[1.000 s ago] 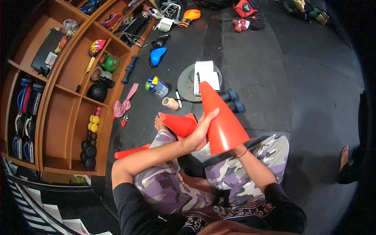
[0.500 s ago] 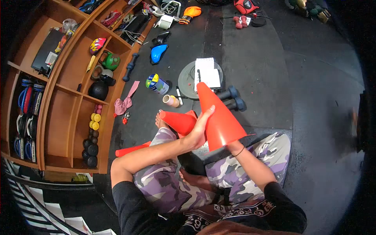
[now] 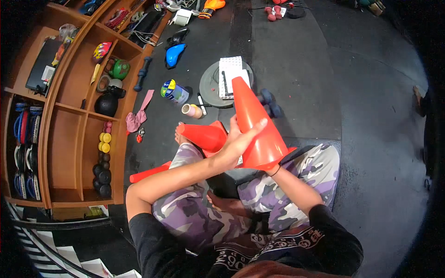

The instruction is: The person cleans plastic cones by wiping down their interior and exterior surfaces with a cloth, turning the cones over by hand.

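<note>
An orange-red cone (image 3: 256, 125) is tilted in front of me, its narrow end pointing away. My left hand (image 3: 241, 138) is wrapped round its left side, the thumb lying across the front. The right forearm reaches to the cone's wide end, and the cone hides my right hand. Just left of my hands, a second cone (image 3: 204, 137) lies on its side near my foot. Part of a third cone (image 3: 149, 172) shows beyond my left forearm.
A round grey plate (image 3: 209, 87) carries papers (image 3: 230, 69) and a pen. Nearby are a can (image 3: 175, 91), a tape roll (image 3: 192, 110), a marker (image 3: 202, 104) and blue dumbbells (image 3: 271, 103). A wooden shelf (image 3: 69, 134) stands left; a person's foot (image 3: 417, 98) shows right.
The held cone has turned more upright, with my left hand still on it. The view has shifted, so the floor objects appear higher and further left. The other person's foot appears higher at the right.
</note>
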The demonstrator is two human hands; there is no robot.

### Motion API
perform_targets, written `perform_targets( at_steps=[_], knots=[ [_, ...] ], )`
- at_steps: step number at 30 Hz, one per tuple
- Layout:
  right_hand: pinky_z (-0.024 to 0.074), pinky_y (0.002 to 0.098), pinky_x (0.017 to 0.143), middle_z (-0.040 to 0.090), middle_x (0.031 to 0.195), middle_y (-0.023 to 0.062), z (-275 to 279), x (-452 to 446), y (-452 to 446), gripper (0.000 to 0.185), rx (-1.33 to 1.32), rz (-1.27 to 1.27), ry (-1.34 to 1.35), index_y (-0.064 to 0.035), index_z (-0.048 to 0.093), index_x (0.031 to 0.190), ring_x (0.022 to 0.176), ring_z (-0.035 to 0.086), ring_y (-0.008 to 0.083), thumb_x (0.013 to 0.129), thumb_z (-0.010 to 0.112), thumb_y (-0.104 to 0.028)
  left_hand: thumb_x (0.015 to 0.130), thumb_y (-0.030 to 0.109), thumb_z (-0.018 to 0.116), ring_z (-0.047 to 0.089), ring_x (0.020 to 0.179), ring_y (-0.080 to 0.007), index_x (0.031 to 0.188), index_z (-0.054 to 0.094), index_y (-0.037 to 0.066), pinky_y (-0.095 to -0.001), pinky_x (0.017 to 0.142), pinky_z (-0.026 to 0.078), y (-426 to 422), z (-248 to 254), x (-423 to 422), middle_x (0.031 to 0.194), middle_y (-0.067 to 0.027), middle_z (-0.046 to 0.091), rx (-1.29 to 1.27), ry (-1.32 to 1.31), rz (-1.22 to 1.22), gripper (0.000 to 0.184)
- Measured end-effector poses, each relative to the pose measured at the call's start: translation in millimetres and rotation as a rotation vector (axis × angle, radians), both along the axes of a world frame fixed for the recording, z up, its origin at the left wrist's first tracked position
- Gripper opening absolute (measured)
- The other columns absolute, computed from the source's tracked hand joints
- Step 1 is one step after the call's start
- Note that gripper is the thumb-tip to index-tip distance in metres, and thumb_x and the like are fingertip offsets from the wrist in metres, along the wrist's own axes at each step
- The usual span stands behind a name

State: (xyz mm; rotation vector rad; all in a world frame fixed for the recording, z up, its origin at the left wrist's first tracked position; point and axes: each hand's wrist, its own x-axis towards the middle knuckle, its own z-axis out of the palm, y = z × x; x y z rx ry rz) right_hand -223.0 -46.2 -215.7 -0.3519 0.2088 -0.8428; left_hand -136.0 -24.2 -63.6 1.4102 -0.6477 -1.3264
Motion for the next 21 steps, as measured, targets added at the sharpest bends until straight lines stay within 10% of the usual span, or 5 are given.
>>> perform_targets(
  at_steps=[7,12,13,21],
  knots=[
    [0.0502,0.0368,0.098,0.054,0.132,0.0130,-1.0,3.8,-6.1,0.050,0.223,0.220,-0.391,-0.0032,0.040,0.141,0.116,0.058,0.0250,0.100,0.050,-0.029,0.092,0.038,0.063,0.048,0.124,-0.0215,0.143,0.022,0.008,-0.0400,0.104,0.043,6.0,-47.7,45.2,0.132,-0.0105,0.045,0.027,0.529,-0.153,0.072],
    [0.0501,0.0368,0.099,0.054,0.132,0.0129,-2.8,4.5,-13.4,0.050,0.411,0.362,-0.659,-0.0028,0.040,0.141,0.116,0.058,0.0249,0.100,0.050,-0.029,0.091,0.039,0.064,0.048,0.125,-0.0217,0.147,0.021,0.008,-0.0399,0.106,0.041,2.7,-41.1,43.1,0.136,-0.0108,0.043,-0.053,0.228,-0.144,0.077],
    [0.0482,0.0390,0.101,0.050,0.137,0.0135,-11.6,-0.5,-15.3,0.053,0.006,0.136,0.004,-0.0041,0.035,0.144,0.123,0.053,0.0254,0.100,0.050,-0.030,0.090,0.039,0.066,0.049,0.125,-0.0217,0.145,0.025,0.007,-0.0397,0.106,0.040,0.7,-34.6,36.9,0.133,-0.0108,0.048,-0.024,0.116,-0.067,0.075],
    [0.0451,0.0412,0.104,0.045,0.142,0.0141,-20.5,-6.0,7.7,0.057,0.088,0.260,-0.085,-0.0066,0.029,0.148,0.129,0.048,0.0255,0.100,0.051,-0.030,0.087,0.040,0.070,0.061,0.105,-0.0206,0.125,0.049,0.003,-0.0369,0.091,0.052,4.2,-13.7,20.1,0.115,-0.0102,0.060,0.016,0.094,-0.080,0.057]
  ],
)
